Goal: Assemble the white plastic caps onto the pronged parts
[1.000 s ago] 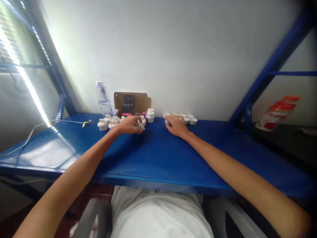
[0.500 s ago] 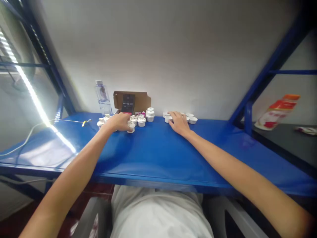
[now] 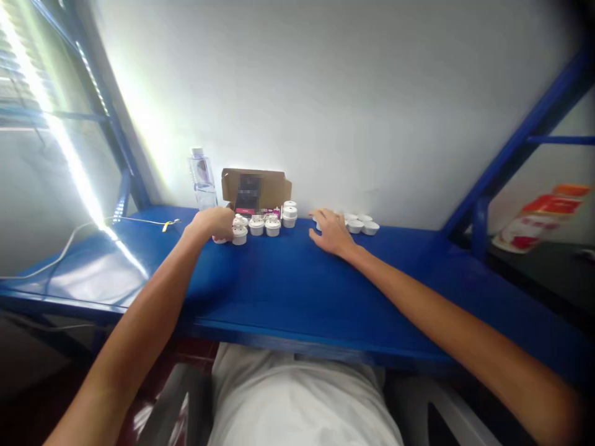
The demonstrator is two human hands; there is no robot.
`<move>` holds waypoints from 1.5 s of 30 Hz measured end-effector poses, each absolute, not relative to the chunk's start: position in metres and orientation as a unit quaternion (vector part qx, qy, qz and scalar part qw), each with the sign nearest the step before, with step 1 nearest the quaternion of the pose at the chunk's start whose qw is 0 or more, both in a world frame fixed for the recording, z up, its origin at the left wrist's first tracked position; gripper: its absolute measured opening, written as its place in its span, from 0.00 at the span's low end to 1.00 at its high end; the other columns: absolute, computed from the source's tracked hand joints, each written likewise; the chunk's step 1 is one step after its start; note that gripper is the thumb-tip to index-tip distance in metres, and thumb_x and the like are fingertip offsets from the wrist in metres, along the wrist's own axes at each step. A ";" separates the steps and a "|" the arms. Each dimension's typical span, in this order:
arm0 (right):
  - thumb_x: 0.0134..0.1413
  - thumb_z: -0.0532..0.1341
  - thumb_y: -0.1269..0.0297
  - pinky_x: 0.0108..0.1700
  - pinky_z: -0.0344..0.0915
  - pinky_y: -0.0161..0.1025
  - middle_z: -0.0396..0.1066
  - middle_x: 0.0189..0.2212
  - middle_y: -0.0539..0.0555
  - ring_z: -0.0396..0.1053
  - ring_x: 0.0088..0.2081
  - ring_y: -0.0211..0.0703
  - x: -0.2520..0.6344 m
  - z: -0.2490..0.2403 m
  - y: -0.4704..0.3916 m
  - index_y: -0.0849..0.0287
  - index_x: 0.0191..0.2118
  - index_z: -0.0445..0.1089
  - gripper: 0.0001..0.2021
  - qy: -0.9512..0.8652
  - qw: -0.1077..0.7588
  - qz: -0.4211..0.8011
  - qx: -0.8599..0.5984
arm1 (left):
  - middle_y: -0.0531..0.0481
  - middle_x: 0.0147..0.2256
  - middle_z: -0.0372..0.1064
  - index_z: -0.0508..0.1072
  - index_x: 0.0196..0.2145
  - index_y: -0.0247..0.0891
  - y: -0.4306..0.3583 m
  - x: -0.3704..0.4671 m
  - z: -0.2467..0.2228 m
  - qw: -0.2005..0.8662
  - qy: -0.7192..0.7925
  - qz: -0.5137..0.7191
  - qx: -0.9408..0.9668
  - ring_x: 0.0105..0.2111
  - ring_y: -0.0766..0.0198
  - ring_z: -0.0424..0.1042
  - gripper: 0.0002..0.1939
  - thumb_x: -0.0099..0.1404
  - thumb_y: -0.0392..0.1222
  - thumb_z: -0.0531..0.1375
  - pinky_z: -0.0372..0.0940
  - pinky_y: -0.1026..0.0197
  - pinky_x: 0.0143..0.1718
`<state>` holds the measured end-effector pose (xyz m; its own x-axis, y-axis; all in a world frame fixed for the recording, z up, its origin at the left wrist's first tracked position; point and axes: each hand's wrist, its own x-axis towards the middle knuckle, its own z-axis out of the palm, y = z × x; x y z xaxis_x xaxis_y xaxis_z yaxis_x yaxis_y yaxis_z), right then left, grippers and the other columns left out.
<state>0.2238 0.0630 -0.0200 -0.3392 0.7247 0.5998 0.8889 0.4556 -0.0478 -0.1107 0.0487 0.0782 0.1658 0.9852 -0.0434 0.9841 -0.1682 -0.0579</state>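
My left hand [image 3: 214, 223] is over the left end of a group of white round plastic fittings [image 3: 272, 228] with small raised parts on top. Its fingers curl down around one white round plastic fitting [image 3: 220, 240], mostly hidden under them. Just right of the fingers another fitting [image 3: 239, 235] stands upright. My right hand [image 3: 332, 230] is open, thumb apart from the fingers, resting on or just above a cluster of small white round cups [image 3: 370, 228]. It covers part of that cluster, so I cannot tell whether it touches them.
Behind the fittings stand a clear bottle [image 3: 203, 183] and an open cardboard box [image 3: 274, 189] with a dark item in it. A white cable [image 3: 139, 219] runs along the left of the blue table [image 3: 279, 285]. A red and white package [image 3: 539, 220] is beyond the right frame.
My left hand has moved left, off the fitting it was at, to the end of the group. My right hand remains by the cups, its fingers slightly lifted. The camera view has shifted a little.
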 end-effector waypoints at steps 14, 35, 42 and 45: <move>0.61 0.59 0.58 0.63 0.60 0.57 0.66 0.64 0.61 0.64 0.62 0.61 0.178 -0.011 0.105 0.57 0.64 0.65 0.26 -0.821 0.282 -0.045 -0.494 | 0.41 0.45 0.78 0.76 0.45 0.41 0.063 -0.110 0.063 0.019 -0.602 -0.063 -0.796 0.43 0.48 0.75 0.24 0.54 0.54 0.65 0.65 0.57 0.38; 0.61 0.55 0.33 0.14 0.44 0.32 0.61 0.17 0.48 0.52 0.16 0.34 0.178 -0.014 0.021 0.55 0.32 0.68 0.28 -0.589 0.425 0.531 -0.436 | 0.44 0.44 0.75 0.72 0.52 0.39 0.014 -0.025 0.025 -0.028 -0.304 -0.287 -0.908 0.42 0.54 0.74 0.21 0.69 0.56 0.60 0.65 0.56 0.44; 0.66 0.54 0.40 0.16 0.39 0.29 0.56 0.16 0.45 0.46 0.16 0.32 0.180 -0.008 0.019 0.55 0.31 0.63 0.23 -0.525 0.402 0.619 -0.424 | 0.38 0.50 0.72 0.73 0.50 0.39 0.007 -0.013 0.017 0.080 -0.226 -0.289 -0.927 0.50 0.51 0.71 0.16 0.73 0.51 0.56 0.62 0.51 0.55; 0.67 0.54 0.45 0.18 0.44 0.29 0.58 0.20 0.46 0.51 0.18 0.34 0.175 -0.006 0.017 0.55 0.35 0.65 0.18 -0.523 0.419 0.635 -0.383 | 0.42 0.47 0.73 0.72 0.51 0.39 0.007 -0.012 0.020 0.021 -0.272 -0.329 -0.904 0.45 0.55 0.72 0.18 0.70 0.53 0.61 0.65 0.55 0.48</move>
